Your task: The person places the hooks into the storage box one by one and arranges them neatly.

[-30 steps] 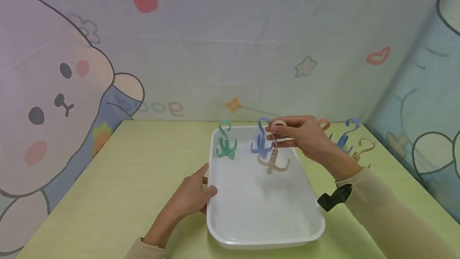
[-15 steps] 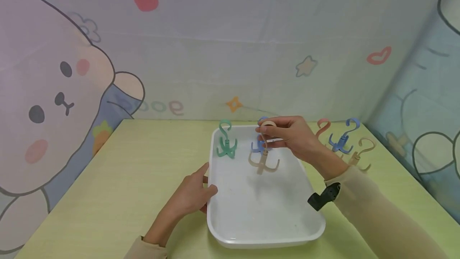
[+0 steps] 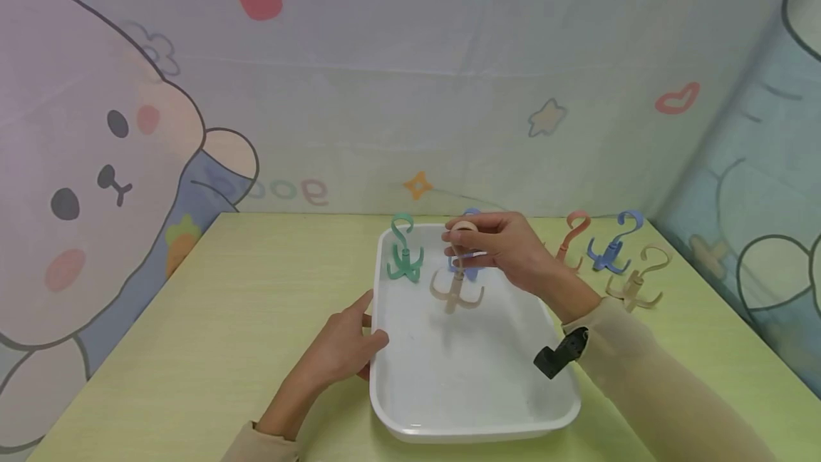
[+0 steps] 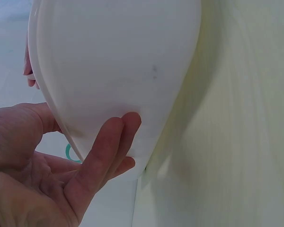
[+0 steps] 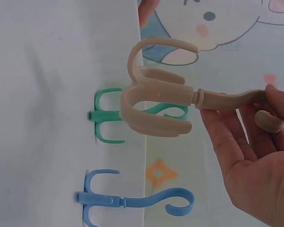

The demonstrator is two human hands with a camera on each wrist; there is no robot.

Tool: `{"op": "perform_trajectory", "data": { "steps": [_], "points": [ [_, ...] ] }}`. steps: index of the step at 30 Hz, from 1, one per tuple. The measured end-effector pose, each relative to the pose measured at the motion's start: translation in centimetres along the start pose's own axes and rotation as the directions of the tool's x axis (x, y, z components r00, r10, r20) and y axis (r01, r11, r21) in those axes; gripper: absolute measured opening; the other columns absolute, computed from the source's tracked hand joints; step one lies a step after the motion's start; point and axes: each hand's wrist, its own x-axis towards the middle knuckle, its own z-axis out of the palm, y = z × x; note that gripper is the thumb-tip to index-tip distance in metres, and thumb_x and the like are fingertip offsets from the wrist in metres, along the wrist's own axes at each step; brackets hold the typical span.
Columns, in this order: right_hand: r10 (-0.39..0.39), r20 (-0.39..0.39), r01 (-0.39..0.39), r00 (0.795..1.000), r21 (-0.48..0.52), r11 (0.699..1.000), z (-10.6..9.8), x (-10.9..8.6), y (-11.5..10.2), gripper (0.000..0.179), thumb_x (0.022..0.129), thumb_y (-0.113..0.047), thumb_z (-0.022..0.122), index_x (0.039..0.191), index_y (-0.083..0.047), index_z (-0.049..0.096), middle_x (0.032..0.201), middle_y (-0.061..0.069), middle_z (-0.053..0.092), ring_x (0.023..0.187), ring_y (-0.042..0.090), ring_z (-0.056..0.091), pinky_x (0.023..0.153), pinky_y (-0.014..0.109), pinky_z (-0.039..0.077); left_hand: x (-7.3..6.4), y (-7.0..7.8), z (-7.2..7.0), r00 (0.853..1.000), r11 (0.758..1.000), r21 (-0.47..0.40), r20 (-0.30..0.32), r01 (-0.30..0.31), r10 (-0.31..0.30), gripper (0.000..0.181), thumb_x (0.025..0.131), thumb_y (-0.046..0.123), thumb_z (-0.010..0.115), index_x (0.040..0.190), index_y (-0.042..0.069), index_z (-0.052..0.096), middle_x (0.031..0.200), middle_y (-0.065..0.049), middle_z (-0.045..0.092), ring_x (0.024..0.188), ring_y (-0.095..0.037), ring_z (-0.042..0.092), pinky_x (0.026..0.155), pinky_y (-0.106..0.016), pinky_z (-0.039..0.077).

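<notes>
My right hand (image 3: 507,244) pinches the curled top of a beige multi-prong hanging hook (image 3: 457,294), holding it up over the white tray (image 3: 474,433). The right wrist view shows the beige hook (image 5: 156,94) with its prongs spread and its stem along my fingers. At the tray's left side, my left hand (image 3: 349,348) grips the rim, thumb over the edge and fingers against the outer wall (image 4: 132,71). A green hook (image 3: 404,266) stands inside at the far left. Right of it stands a blue hook (image 5: 102,198), partly hidden behind my right hand in the head view.
On the table (image 3: 256,305), to the right of the tray, stand a pink hook (image 3: 572,234), another blue hook (image 3: 608,255) and another beige hook (image 3: 633,287). A printed cloth (image 3: 359,91) hangs behind the table.
My right hand has moved left over the tray with the beige hook, now overlapping the blue hook inside. More of the hooks on the right shows. My left hand has stayed put.
</notes>
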Motion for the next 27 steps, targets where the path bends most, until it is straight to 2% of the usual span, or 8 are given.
{"op": "perform_trajectory", "data": {
  "steps": [9,20,27],
  "points": [
    [0.020,0.014,-0.020,1.000,-0.003,1.000,0.7,0.5,1.0,0.037,0.101,-0.009,0.069,0.132,0.010,0.067,0.113,0.006,0.079,0.098,0.020,0.080,0.093,0.041,0.065,0.0,0.0,0.0,1.000,1.000,0.012,-0.002,-0.008,0.008,0.071,0.092,0.005,0.058,0.160,0.012,0.040,0.127,-0.029,0.067,0.063,-0.025,0.075,0.051,-0.039,0.064],
    [0.038,0.022,-0.038,0.999,-0.002,0.999,1.5,0.9,1.8,0.034,0.099,-0.010,0.071,0.130,0.006,0.070,0.105,0.001,0.081,0.097,0.021,0.080,0.092,0.041,0.066,-0.1,0.1,0.1,1.000,1.000,0.020,-0.004,0.006,-0.006,0.072,0.093,0.006,0.059,0.162,0.011,0.038,0.127,-0.029,0.067,0.064,-0.023,0.075,0.051,-0.038,0.064],
    [0.047,0.010,-0.047,0.999,-0.043,0.998,2.2,1.3,2.1,0.035,0.097,-0.011,0.075,0.128,0.005,0.071,0.114,0.015,0.078,0.098,0.026,0.080,0.092,0.044,0.066,-0.2,0.1,0.0,1.000,1.000,0.007,0.003,-0.012,0.012,0.071,0.092,0.007,0.058,0.160,0.012,0.039,0.128,-0.030,0.066,0.064,-0.024,0.075,0.051,-0.040,0.065]
  ]
}}
